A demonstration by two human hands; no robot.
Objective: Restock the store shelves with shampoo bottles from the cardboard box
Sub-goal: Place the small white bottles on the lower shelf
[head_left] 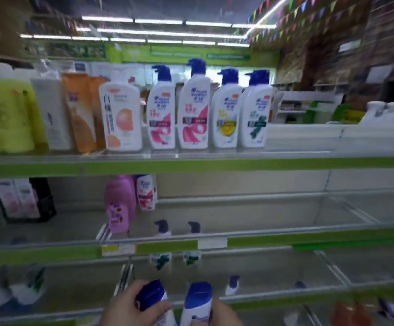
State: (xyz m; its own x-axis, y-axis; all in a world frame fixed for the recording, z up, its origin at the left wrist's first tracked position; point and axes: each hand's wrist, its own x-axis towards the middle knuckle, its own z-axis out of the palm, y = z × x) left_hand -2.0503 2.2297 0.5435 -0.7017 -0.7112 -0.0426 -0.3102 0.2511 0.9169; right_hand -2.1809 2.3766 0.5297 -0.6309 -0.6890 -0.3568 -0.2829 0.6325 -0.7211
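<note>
At the bottom centre my left hand (125,307) grips a white shampoo bottle with a blue flip cap (152,296). Beside it my right hand (221,311) holds a second white bottle with a blue cap (198,302); only part of that hand shows behind the bottle. Both bottles are upright in front of the lower shelf (261,300). On the top shelf (191,164) stand several white pump bottles with blue tops (193,107). The cardboard box is out of view.
The top shelf's left part holds yellow-green (5,116), white and orange bottles (79,114). The middle shelf (285,238) carries a pink bottle (119,203) and a small white one (146,192). Two pump bottles (161,228) stand below. Wire dividers split the shelves.
</note>
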